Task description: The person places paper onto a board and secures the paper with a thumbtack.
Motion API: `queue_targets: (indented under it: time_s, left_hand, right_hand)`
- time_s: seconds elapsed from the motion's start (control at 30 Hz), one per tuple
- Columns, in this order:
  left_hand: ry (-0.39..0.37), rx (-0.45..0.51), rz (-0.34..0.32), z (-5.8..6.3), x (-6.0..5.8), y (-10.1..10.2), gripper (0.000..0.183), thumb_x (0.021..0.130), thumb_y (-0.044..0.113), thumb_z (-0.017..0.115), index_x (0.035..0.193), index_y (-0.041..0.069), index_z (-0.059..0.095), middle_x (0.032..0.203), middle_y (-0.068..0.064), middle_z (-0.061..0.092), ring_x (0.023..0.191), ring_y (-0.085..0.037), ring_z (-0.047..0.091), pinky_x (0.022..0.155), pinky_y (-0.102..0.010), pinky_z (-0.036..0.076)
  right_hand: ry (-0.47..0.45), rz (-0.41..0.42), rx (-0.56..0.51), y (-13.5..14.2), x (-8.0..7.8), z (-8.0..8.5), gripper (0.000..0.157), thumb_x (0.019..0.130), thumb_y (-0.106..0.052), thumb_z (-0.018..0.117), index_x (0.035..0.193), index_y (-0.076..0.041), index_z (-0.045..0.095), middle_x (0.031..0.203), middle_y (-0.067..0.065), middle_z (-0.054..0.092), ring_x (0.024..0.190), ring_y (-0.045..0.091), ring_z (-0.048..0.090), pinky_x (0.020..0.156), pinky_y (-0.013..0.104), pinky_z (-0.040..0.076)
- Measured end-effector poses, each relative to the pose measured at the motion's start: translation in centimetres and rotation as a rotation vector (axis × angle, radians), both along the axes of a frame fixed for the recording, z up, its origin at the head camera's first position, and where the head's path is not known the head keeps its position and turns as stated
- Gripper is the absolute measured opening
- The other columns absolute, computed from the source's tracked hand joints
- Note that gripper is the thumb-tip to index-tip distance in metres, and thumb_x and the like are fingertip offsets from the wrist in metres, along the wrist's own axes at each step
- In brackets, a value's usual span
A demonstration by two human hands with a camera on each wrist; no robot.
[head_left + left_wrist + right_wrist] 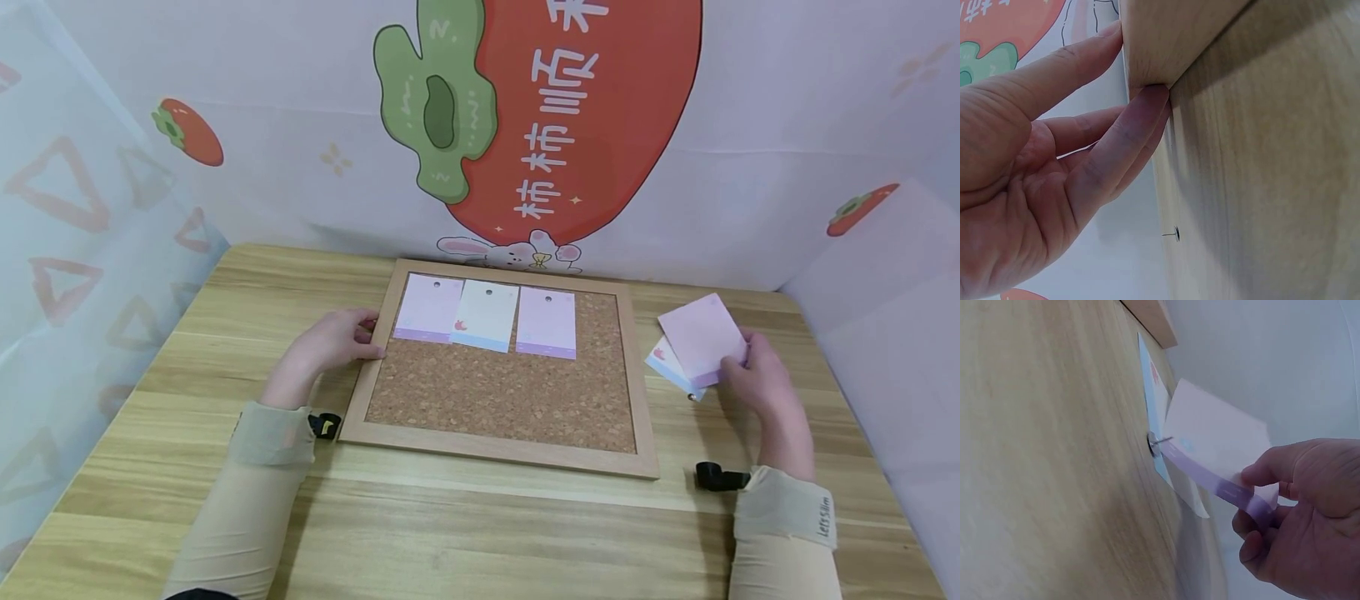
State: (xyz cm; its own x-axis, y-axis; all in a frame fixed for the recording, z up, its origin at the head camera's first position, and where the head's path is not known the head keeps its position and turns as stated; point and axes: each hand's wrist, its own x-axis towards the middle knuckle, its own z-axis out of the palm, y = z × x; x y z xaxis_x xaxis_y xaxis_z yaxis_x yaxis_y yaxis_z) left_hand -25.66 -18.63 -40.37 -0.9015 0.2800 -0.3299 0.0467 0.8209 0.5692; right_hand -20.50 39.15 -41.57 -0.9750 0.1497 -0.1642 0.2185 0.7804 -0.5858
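Note:
My left hand holds the left side of a wood-framed corkboard. In the left wrist view, its thumb lies at the frame's upper edge and a fingertip touches low, by the table. My right hand pinches a pink note sheet with a purple strip by its edge, tilted above the table. Partly under that sheet lies a white note with a blue strip. A thumbtack stands point up at the white note's edge.
Pinned along the board's top are a pink note, a white note and another pink note. One more thumbtack sits on the wooden table near my left hand. A printed cloth hangs behind the board.

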Motion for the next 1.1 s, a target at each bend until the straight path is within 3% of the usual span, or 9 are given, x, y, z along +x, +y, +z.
queue_targets:
  time_s: [0.27,0.47,0.57,0.63,0.73,0.83,0.93,1.0,1.1]
  left_hand:
    - [-0.004,0.002,0.001,0.1,0.1,0.0,0.07,0.093,0.018,0.07,0.148,-0.01,0.035,0.136,-0.03,0.058,0.125,-0.043,0.058,0.107,-0.053,0.047]
    - [-0.002,-0.005,-0.002,0.2,0.1,0.0,0.071,0.094,0.019,0.069,0.149,-0.009,0.034,0.136,-0.03,0.057,0.126,-0.043,0.057,0.109,-0.054,0.045]
    - [-0.001,-0.007,-0.003,0.2,0.1,0.1,0.071,0.094,0.019,0.069,0.149,-0.009,0.034,0.137,-0.03,0.057,0.126,-0.044,0.057,0.109,-0.054,0.045]
    - [0.0,-0.007,-0.003,0.2,0.2,0.1,0.07,0.094,0.018,0.069,0.149,-0.009,0.035,0.137,-0.03,0.057,0.126,-0.043,0.057,0.109,-0.054,0.045]
    - [0.003,-0.009,-0.005,0.2,0.2,0.1,0.071,0.094,0.018,0.069,0.149,-0.009,0.035,0.137,-0.03,0.057,0.126,-0.044,0.057,0.109,-0.054,0.045]
    - [0.007,-0.011,-0.006,0.2,0.2,0.1,0.07,0.093,0.018,0.069,0.149,-0.009,0.035,0.136,-0.03,0.057,0.125,-0.043,0.058,0.109,-0.054,0.045]
    - [0.009,-0.013,-0.006,0.2,0.2,0.1,0.07,0.094,0.018,0.069,0.149,-0.009,0.035,0.136,-0.03,0.058,0.125,-0.043,0.058,0.109,-0.054,0.045]
    - [0.009,-0.014,-0.007,0.2,0.2,0.1,0.069,0.094,0.017,0.069,0.148,-0.009,0.036,0.136,-0.03,0.058,0.125,-0.043,0.058,0.109,-0.054,0.045]
    - [0.005,-0.015,-0.005,0.3,0.2,0.2,0.069,0.094,0.017,0.069,0.148,-0.009,0.036,0.136,-0.03,0.058,0.125,-0.043,0.058,0.109,-0.053,0.046]
  right_hand:
    - [0.031,0.001,0.038,0.3,0.5,0.7,0.053,0.105,-0.022,0.031,0.138,0.019,0.033,0.131,0.042,0.044,0.109,0.049,0.047,0.085,0.055,0.044]
    - [0.099,0.001,0.026,-0.5,0.9,2.0,0.05,0.106,-0.024,0.039,0.135,0.016,0.039,0.124,0.037,0.049,0.103,0.043,0.05,0.07,0.025,0.045]
    - [0.13,-0.01,0.021,-0.9,1.0,2.6,0.047,0.105,-0.023,0.045,0.135,0.014,0.041,0.123,0.033,0.051,0.098,0.031,0.053,0.062,0.011,0.041]
    - [0.139,-0.017,0.004,-1.2,1.2,3.0,0.046,0.104,-0.022,0.048,0.134,0.012,0.042,0.124,0.032,0.053,0.092,0.017,0.054,0.061,0.006,0.042]
    - [0.141,-0.006,-0.055,-1.5,1.3,3.3,0.046,0.103,-0.021,0.054,0.134,0.01,0.041,0.126,0.032,0.055,0.085,-0.008,0.051,0.064,0.004,0.046]
    - [0.145,0.034,-0.139,-1.8,1.3,3.5,0.047,0.101,-0.018,0.059,0.133,0.009,0.039,0.122,0.026,0.058,0.083,-0.02,0.05,0.068,0.005,0.051]
    - [0.154,0.101,-0.218,-2.2,1.3,3.5,0.047,0.098,-0.009,0.062,0.131,0.011,0.037,0.108,0.003,0.064,0.086,-0.02,0.055,0.071,0.009,0.055]
    - [0.152,0.153,-0.25,-2.7,1.2,3.5,0.048,0.095,-0.005,0.065,0.131,0.01,0.035,0.102,-0.011,0.06,0.087,-0.017,0.058,0.071,0.011,0.055]
    - [0.13,0.254,-0.321,-3.7,1.1,3.4,0.055,0.092,0.003,0.065,0.135,0.011,0.031,0.102,-0.01,0.06,0.089,-0.01,0.061,0.071,0.016,0.057]
